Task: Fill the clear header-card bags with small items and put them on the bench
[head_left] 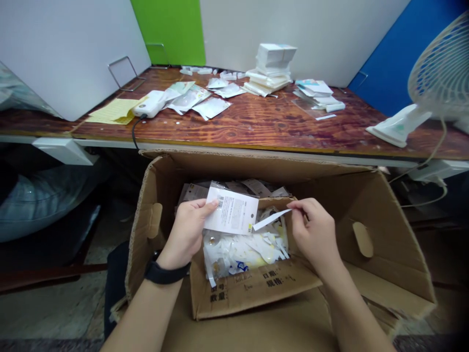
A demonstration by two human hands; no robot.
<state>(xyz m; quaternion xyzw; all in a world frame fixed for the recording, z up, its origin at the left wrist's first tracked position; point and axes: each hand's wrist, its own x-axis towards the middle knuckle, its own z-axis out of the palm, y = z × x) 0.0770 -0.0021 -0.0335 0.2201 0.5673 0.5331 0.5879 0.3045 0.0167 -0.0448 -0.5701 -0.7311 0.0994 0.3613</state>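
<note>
Black wristband (pixel 167 273), bare forearms (pixel 137 313).

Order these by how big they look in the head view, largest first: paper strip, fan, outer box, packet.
1. Outer box
2. Fan, cut off by the picture's edge
3. Packet, in the left hand
4. Paper strip, in the right hand

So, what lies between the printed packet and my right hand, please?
A narrow white strip: your right hand pinches one end, and the other reaches toward the packet. The head view shows this.
</note>
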